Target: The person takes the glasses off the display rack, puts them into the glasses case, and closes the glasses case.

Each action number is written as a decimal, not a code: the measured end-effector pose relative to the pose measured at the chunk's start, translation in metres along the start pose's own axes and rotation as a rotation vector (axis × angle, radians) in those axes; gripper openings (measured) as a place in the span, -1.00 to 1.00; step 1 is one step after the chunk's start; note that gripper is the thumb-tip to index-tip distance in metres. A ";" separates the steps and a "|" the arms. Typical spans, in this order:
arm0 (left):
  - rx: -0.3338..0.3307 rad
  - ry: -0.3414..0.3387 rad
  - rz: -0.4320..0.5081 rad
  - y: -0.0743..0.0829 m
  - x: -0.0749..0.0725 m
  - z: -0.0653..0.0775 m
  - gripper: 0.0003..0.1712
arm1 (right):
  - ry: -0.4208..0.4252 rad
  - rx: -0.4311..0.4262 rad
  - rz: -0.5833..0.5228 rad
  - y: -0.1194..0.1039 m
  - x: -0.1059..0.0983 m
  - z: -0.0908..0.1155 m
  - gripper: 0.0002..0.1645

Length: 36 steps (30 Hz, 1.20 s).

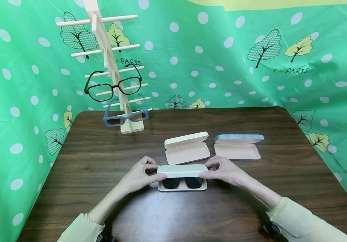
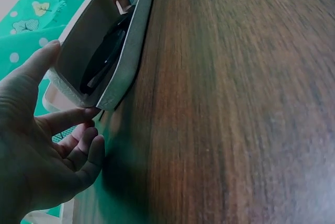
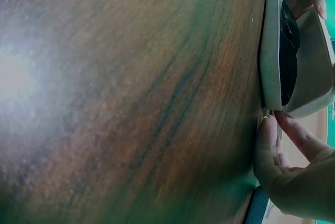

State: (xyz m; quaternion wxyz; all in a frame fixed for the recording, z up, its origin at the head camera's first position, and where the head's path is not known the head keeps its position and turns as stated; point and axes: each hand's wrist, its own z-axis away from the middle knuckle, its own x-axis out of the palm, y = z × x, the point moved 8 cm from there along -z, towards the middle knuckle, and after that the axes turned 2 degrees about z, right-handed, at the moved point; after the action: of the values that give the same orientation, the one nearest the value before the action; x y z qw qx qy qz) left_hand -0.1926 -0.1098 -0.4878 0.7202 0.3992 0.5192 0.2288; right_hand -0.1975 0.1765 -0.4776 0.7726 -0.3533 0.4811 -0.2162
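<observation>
A pale grey-green glasses case (image 1: 182, 170) sits on the table in front of me, its lid partly raised. Dark sunglasses (image 1: 171, 183) lie inside, their lenses showing below the lid's front edge. At the case's left end my left hand (image 1: 141, 173) holds the lid, thumb at its front corner and index finger by the hinge side. My right hand (image 1: 224, 171) grips the opposite end in the same way. Both wrist views show the sunglasses (image 2: 107, 51) within the half-open case, and the index finger of the right hand (image 3: 293, 166) near the hinge.
Behind the case stand an open white glasses case (image 1: 188, 154) and an open blue one (image 1: 238, 151). A wooden display rack (image 1: 132, 127) at the back left carries black-framed glasses (image 1: 112, 86) and blue-framed glasses (image 1: 112, 121). A green patterned cloth (image 1: 188, 43) hangs behind the brown table (image 1: 100, 151).
</observation>
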 end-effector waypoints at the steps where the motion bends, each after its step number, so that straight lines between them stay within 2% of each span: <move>1: 0.005 0.001 -0.004 0.000 0.000 0.000 -0.53 | 0.000 0.001 0.002 0.000 0.000 0.000 -0.57; 14: 0.052 0.023 -0.022 0.000 0.002 0.003 -0.42 | 0.019 -0.007 -0.008 0.004 0.002 0.002 -0.52; 24: 0.084 0.051 -0.064 0.001 0.003 0.005 -0.31 | 0.047 -0.045 0.035 0.002 0.002 0.004 -0.50; 36: 0.111 0.058 -0.085 0.002 0.003 0.007 -0.28 | 0.090 -0.083 0.086 0.000 0.002 0.005 -0.46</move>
State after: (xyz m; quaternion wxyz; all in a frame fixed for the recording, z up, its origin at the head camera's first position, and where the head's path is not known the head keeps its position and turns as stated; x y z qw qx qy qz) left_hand -0.1852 -0.1085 -0.4869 0.6906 0.4095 0.5682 0.1803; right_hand -0.1922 0.1769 -0.4778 0.7437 -0.3538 0.5385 -0.1783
